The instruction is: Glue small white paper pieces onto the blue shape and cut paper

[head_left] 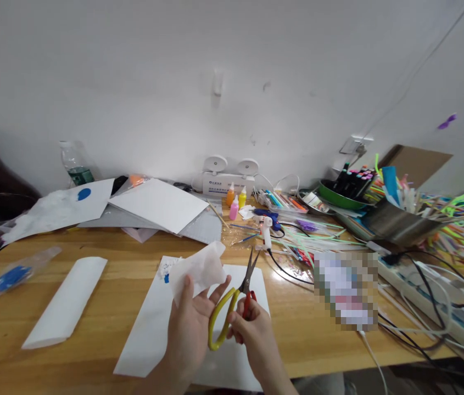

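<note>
My left hand [190, 323] pinches a thin, translucent white piece of paper [199, 270] between thumb and fingers, its upper edge raised. Beside it, my right hand [253, 330] grips scissors [246, 286] with one yellow and one red handle. Their blades point up and stand slightly apart, to the right of the paper and not touching it. Beneath both hands lies a white sheet [145, 340] on the wooden table. White scraps and a bit of blue [167, 278] rest on its upper left corner.
A folded white paper [67, 302] and a bag with blue material [13, 278] lie left. Paint bottles [234, 208] and a glue gun [265, 233] stand behind. Rightward are a blurred-out rectangular object [345, 291], a power strip [433, 307], cables and a metal container [400, 222].
</note>
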Available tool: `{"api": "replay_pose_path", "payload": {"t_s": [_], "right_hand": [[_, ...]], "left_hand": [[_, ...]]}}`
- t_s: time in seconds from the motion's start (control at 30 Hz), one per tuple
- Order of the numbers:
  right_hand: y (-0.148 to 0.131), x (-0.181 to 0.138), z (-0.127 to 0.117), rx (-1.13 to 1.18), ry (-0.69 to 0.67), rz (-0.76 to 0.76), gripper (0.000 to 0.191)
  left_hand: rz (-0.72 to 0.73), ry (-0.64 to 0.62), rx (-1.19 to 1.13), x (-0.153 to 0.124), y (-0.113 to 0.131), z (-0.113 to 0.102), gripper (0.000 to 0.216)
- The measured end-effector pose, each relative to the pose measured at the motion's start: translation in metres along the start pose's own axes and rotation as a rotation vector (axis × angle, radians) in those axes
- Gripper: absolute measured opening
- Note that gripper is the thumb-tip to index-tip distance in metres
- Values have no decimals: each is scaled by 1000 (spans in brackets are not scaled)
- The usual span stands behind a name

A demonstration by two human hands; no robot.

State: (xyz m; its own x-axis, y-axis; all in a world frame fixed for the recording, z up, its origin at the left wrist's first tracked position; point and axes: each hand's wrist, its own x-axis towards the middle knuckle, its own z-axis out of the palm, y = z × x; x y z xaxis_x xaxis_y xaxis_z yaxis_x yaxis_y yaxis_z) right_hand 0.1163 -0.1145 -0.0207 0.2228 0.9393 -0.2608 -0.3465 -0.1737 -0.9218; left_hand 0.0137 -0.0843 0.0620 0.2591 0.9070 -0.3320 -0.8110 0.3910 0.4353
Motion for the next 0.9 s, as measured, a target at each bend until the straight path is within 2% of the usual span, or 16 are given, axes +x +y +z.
{"api": "replay_pose_path", "payload": {"t_s": [0.2,0.27,0.37,0.43,0.53,0.63,0.7,0.9], "right_hand": [[-9,0,7,-37,-127,-123,28],[-10,2,8,-31,-98,-159,30],[-9,10,6,92,-13,-184,28],[-12,18,2,198,-56,-232,30],[-26,30,-1,165,-125,-273,31],[-43,42,0,161,-166,-245,22],[-50,50,3,185,-240,-238,26],[-44,83,12,73,-403,-249,32]], "left_hand": [[-37,-55,5,-3,-4,11,25],[-22,-67,18,-2,-6,14,25],[118,-91,39,6,-4,20,21],[229,-135,48,18,3,26,17],[373,-228,51,39,16,38,17],[445,-335,38,59,27,52,21],[468,-376,19,70,31,59,22],[574,-290,18,101,29,60,27]]}}
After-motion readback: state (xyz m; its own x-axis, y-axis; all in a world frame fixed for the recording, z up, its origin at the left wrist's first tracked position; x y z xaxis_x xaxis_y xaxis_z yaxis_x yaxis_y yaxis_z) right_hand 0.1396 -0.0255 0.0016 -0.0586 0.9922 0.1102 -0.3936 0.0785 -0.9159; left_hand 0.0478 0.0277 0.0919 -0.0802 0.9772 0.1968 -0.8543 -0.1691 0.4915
